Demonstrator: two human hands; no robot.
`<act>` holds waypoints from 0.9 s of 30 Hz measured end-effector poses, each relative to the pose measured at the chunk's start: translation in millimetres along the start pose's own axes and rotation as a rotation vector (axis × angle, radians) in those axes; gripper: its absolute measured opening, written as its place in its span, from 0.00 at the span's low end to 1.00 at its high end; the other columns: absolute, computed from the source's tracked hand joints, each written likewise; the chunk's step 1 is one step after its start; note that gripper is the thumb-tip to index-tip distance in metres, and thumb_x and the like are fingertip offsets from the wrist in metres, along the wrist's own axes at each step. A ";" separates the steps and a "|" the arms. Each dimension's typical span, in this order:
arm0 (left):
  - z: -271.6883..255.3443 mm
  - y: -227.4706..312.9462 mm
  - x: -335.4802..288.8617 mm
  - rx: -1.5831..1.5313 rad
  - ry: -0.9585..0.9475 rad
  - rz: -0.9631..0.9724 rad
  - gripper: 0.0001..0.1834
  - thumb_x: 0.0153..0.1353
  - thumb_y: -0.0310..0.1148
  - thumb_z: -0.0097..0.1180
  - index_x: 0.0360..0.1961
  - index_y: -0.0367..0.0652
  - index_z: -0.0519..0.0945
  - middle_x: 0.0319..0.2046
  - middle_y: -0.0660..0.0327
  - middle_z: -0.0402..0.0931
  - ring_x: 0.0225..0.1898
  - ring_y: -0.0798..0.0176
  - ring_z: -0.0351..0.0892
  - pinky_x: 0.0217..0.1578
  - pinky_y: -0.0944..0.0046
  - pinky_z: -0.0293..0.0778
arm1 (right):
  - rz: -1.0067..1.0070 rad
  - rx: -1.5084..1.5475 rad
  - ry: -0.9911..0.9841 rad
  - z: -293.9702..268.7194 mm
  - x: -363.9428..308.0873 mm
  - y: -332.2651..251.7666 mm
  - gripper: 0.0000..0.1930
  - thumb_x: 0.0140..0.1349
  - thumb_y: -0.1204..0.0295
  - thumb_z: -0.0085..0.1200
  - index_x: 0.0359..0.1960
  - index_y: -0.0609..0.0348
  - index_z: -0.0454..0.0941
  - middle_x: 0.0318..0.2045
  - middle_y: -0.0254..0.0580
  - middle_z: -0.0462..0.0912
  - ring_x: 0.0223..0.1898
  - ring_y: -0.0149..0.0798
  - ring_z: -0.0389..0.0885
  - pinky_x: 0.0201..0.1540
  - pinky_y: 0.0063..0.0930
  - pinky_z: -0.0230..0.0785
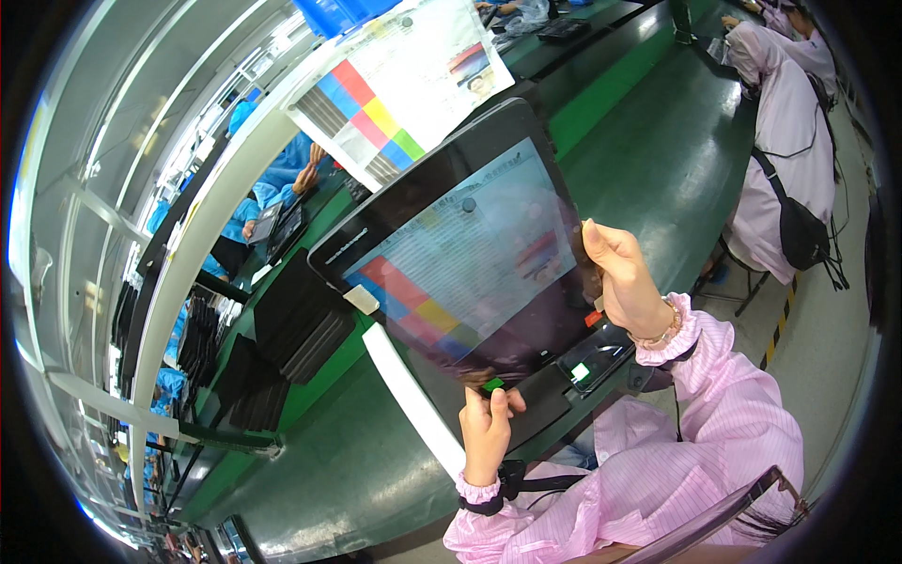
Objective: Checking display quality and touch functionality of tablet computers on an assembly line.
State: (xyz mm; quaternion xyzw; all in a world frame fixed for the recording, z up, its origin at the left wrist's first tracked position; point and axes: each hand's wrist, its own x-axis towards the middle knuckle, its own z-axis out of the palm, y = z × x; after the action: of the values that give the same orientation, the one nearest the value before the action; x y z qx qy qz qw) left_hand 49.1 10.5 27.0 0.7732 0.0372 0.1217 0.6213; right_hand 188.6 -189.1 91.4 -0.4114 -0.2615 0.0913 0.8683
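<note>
A large black-framed tablet is held up and tilted in front of me. My right hand is closed on its right edge, thumb toward the front and the other fingers mostly hidden. At the lower edge, my left hand grips the tablet between thumb and fingers. On the lit screen there is an image of the colour chart. That printed chart, a white sheet with coloured blocks, hangs just beyond the tablet. Beneath my right wrist lies a small black device with a lit patch.
Stacks of dark flat panels stand left on the green workbench. A white strip runs under the tablet. A blue bin sits above the chart. Co-workers in blue are across the bench; a person in pink sits at right.
</note>
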 end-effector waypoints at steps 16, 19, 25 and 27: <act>-58.3 0.8 11.1 -0.301 0.482 0.064 0.17 0.71 0.37 0.42 0.55 0.38 0.70 0.42 0.67 0.73 0.43 0.75 0.69 0.45 0.74 0.64 | 0.294 -0.123 0.061 35.2 -18.4 84.1 0.24 0.70 0.63 0.44 0.63 0.64 0.63 0.60 0.43 0.68 0.63 0.31 0.62 0.65 0.25 0.51; -64.2 -7.2 11.0 -0.316 0.484 0.063 0.18 0.71 0.38 0.42 0.54 0.37 0.71 0.43 0.66 0.74 0.44 0.74 0.70 0.47 0.73 0.65 | 0.408 -0.054 0.038 39.8 -22.6 93.2 0.20 0.70 0.63 0.44 0.56 0.65 0.70 0.50 0.38 0.77 0.52 0.28 0.73 0.56 0.23 0.62; -82.8 -32.1 11.6 -0.308 0.460 -0.023 0.19 0.71 0.39 0.41 0.54 0.37 0.71 0.44 0.65 0.74 0.44 0.73 0.71 0.47 0.71 0.66 | 0.490 0.021 0.077 41.9 -24.2 114.8 0.16 0.70 0.62 0.44 0.46 0.63 0.76 0.38 0.32 0.81 0.38 0.22 0.77 0.42 0.19 0.70; -87.3 -39.1 11.2 -0.277 0.456 -0.038 0.19 0.72 0.40 0.40 0.54 0.37 0.71 0.44 0.65 0.74 0.43 0.73 0.72 0.47 0.70 0.67 | 0.504 0.024 0.089 46.2 -24.3 116.1 0.16 0.70 0.62 0.44 0.45 0.62 0.77 0.38 0.32 0.81 0.38 0.22 0.77 0.41 0.19 0.70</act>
State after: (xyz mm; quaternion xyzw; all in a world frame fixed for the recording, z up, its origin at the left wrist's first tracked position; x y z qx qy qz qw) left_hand 43.2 104.7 8.0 0.6325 0.1738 0.2850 0.6990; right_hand 150.1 -92.5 18.0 -0.4567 -0.1111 0.2897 0.8337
